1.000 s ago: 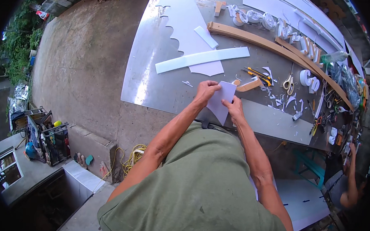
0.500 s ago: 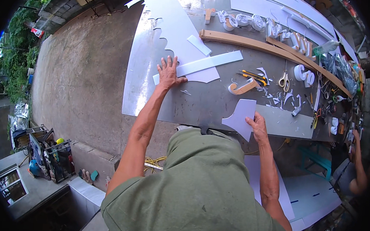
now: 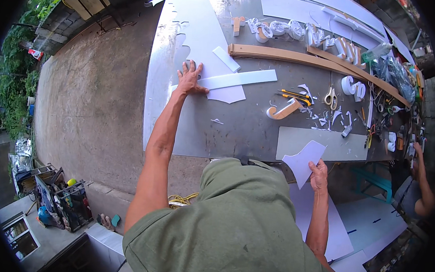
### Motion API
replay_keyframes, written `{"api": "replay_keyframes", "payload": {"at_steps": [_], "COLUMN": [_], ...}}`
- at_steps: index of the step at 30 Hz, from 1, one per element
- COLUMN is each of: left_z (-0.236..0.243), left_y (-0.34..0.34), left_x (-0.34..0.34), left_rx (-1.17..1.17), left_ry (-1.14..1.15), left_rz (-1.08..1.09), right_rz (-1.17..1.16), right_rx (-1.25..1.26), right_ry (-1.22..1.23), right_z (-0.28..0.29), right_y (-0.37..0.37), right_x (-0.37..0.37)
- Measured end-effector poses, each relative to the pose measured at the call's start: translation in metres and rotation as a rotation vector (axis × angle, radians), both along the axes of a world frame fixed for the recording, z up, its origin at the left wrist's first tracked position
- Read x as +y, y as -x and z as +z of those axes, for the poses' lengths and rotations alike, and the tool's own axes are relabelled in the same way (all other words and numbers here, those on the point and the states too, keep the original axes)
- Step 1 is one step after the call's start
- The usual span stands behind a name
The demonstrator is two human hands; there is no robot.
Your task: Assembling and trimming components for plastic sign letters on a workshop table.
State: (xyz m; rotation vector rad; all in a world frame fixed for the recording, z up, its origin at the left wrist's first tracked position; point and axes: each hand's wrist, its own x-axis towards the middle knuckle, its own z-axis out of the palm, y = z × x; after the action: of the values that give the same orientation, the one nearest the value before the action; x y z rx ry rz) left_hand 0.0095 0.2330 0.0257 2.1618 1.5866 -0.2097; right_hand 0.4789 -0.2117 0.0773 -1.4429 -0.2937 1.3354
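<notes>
My left hand (image 3: 189, 78) lies spread on a long pale foam strip (image 3: 246, 78), pressing it against a large white sheet (image 3: 204, 30) with a scalloped cut edge. In my right hand (image 3: 318, 176) an offcut of white sheet (image 3: 304, 159), curved along one side, is pinched by its edge beyond the table's near side. Yellow-and-black utility knives (image 3: 295, 96) lie mid-table, with a brown-edged curved letter piece (image 3: 284, 109) just nearer to me. Scissors (image 3: 331, 98) rest to their right among small white scraps (image 3: 334, 115).
Long brown strips (image 3: 282, 55) cross the table in front of a row of white cut-out letters (image 3: 279, 28). Clear plastic bags (image 3: 396, 74) and tools crowd the right end. Another person (image 3: 417, 190) is at the far right, near a teal bench (image 3: 372, 181). White sheets (image 3: 322, 217) lie below the table.
My right hand has moved right and toward me, and the white offcut in it has turned. My left hand stays on the strip; the whole view has shifted slightly.
</notes>
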Motion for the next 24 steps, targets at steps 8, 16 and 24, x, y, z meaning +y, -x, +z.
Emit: {"api": "replay_keyframes", "payload": {"at_steps": [8, 16, 24], "left_z": [-0.004, -0.005, 0.022], "left_y": [0.022, 0.024, -0.054], "left_x": [0.083, 0.094, -0.080], "left_rx": [0.076, 0.133, -0.584], "left_ry": [0.015, -0.156, -0.556], "left_rz": [-0.139, -0.221, -0.193], "right_rz": [-0.130, -0.354, -0.483], "right_rx": [-0.039, -0.122, -0.046], "right_ry": [-0.001, 0.092, 0.119], "right_z": [0.025, 0.032, 0.001], "right_y": [0.003, -0.008, -0.032], "right_x": [-0.024, -0.060, -0.059]}}
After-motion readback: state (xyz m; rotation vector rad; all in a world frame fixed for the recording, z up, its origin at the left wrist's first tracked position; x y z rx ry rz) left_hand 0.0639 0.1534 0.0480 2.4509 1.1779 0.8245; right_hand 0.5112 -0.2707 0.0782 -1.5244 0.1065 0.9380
